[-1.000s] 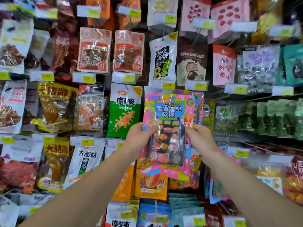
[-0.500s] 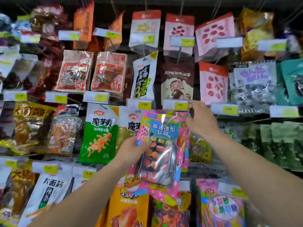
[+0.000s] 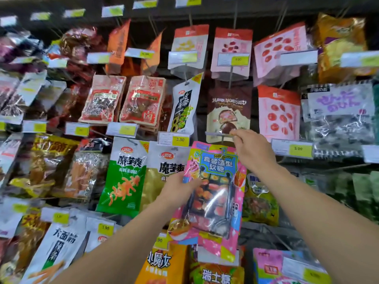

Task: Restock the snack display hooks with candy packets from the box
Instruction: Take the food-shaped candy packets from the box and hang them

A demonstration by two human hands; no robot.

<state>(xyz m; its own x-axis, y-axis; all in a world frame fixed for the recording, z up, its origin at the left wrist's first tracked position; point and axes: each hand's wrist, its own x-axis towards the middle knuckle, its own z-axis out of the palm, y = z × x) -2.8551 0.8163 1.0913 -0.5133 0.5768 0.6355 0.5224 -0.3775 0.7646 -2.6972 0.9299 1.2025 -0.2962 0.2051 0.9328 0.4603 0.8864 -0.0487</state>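
Upright pink candy packet [image 3: 215,191], mid-display

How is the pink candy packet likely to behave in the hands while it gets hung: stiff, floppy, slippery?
The pink candy packet probably flexes: its film shows creases and glare. That glossy film may be slippery, so the left hand gripping its edge seems sensible. It looks light, as one hand carries it while the right hand lifts the price tag holder.
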